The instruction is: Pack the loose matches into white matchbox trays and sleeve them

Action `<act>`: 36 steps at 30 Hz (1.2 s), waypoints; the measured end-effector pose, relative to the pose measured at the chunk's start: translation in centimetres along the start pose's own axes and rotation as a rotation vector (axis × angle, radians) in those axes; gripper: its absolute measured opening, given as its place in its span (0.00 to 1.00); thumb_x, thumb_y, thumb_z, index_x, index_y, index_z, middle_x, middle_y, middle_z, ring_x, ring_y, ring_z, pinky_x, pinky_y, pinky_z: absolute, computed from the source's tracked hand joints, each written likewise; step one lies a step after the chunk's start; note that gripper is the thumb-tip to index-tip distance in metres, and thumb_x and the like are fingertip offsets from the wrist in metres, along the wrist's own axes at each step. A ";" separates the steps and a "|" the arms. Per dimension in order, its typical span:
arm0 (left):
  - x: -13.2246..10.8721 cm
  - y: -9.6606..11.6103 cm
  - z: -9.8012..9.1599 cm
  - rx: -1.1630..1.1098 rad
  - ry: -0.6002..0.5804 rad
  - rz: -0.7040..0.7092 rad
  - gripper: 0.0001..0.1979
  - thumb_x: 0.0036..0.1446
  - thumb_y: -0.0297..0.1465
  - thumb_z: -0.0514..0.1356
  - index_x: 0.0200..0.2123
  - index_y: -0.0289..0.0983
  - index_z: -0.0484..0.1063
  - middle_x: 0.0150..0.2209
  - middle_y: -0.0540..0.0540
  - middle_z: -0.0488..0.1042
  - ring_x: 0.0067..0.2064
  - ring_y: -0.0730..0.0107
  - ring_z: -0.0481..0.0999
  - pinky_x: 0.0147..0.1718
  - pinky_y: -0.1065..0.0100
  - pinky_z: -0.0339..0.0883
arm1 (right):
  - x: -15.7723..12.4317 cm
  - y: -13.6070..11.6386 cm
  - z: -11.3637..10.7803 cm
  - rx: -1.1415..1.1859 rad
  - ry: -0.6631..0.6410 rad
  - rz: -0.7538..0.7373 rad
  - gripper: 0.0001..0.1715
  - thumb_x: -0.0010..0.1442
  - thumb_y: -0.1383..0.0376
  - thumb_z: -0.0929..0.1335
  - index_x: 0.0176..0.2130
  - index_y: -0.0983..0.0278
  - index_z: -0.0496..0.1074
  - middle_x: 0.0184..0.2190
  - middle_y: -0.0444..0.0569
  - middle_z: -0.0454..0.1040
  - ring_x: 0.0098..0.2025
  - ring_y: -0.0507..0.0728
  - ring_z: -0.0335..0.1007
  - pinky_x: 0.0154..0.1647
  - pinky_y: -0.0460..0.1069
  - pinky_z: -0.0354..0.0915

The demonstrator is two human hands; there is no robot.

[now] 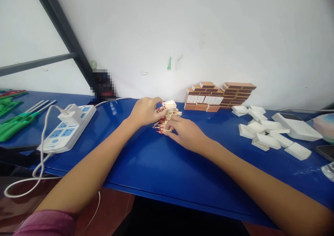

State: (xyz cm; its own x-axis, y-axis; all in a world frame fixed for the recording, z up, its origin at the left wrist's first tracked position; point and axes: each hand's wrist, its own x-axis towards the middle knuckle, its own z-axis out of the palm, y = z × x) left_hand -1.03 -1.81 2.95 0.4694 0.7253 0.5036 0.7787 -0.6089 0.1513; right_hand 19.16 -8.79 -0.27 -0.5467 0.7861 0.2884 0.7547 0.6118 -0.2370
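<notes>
My left hand (146, 111) is closed on a small white matchbox tray (169, 104), its thumb and fingers at the tray's left end. A few red-headed matches lie inside the tray. Below it, a loose heap of matches (171, 116) with red heads rests on the blue table. My right hand (185, 131) is at the near side of this heap, thumb and fingers pinched together around some matches; how many is hidden by the fingers.
Stacked matchboxes (216, 98) stand against the wall. White matchbox trays (270, 130) lie scattered at the right, beside a white device (297, 126). At the left are a power strip (68, 133) with a white cable and green-handled tools (23, 119). The blue table (156, 173) ends at its front edge.
</notes>
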 end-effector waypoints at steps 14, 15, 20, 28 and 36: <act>-0.1 0.4 -0.3 0.016 -0.032 0.002 0.17 0.60 0.42 0.63 0.45 0.35 0.80 0.24 0.48 0.76 0.24 0.70 0.69 0.26 0.68 0.54 | -1.7 1.8 -2.6 -0.003 0.017 -0.051 0.07 0.69 0.62 0.69 0.39 0.64 0.75 0.41 0.51 0.75 0.37 0.56 0.70 0.37 0.50 0.62; -0.1 0.5 -0.3 0.021 -0.036 0.009 0.17 0.61 0.42 0.63 0.45 0.36 0.80 0.25 0.48 0.76 0.24 0.70 0.70 0.26 0.68 0.54 | -2.2 2.3 -2.9 0.020 0.040 -0.052 0.08 0.70 0.61 0.69 0.39 0.63 0.75 0.40 0.50 0.74 0.35 0.55 0.69 0.36 0.50 0.62; -0.6 2.3 0.0 0.037 -0.086 0.081 0.20 0.62 0.45 0.62 0.45 0.35 0.80 0.25 0.46 0.78 0.26 0.66 0.73 0.27 0.67 0.55 | -4.8 5.9 -5.0 0.092 0.118 0.034 0.15 0.70 0.54 0.68 0.38 0.61 0.77 0.33 0.48 0.72 0.30 0.53 0.65 0.32 0.49 0.61; -2.9 6.9 1.8 -0.158 -0.227 0.191 0.17 0.62 0.44 0.64 0.47 0.39 0.81 0.25 0.50 0.78 0.26 0.68 0.76 0.27 0.68 0.59 | -6.2 8.1 -7.4 0.195 0.219 0.225 0.19 0.65 0.48 0.71 0.39 0.60 0.81 0.31 0.47 0.73 0.28 0.53 0.63 0.29 0.50 0.60; -3.2 7.6 2.1 -0.159 -0.288 0.189 0.17 0.62 0.45 0.63 0.46 0.39 0.81 0.25 0.50 0.77 0.25 0.68 0.75 0.25 0.68 0.56 | -6.2 5.8 -6.4 0.236 0.065 0.181 0.15 0.66 0.52 0.71 0.36 0.59 0.80 0.30 0.46 0.72 0.28 0.53 0.65 0.30 0.49 0.61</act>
State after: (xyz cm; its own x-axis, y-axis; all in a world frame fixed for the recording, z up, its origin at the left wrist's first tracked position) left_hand 4.25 -8.08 0.68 0.7144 0.6419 0.2786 0.6033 -0.7667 0.2197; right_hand 29.23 -10.68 2.48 -0.3808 0.8816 0.2789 0.7285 0.4718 -0.4967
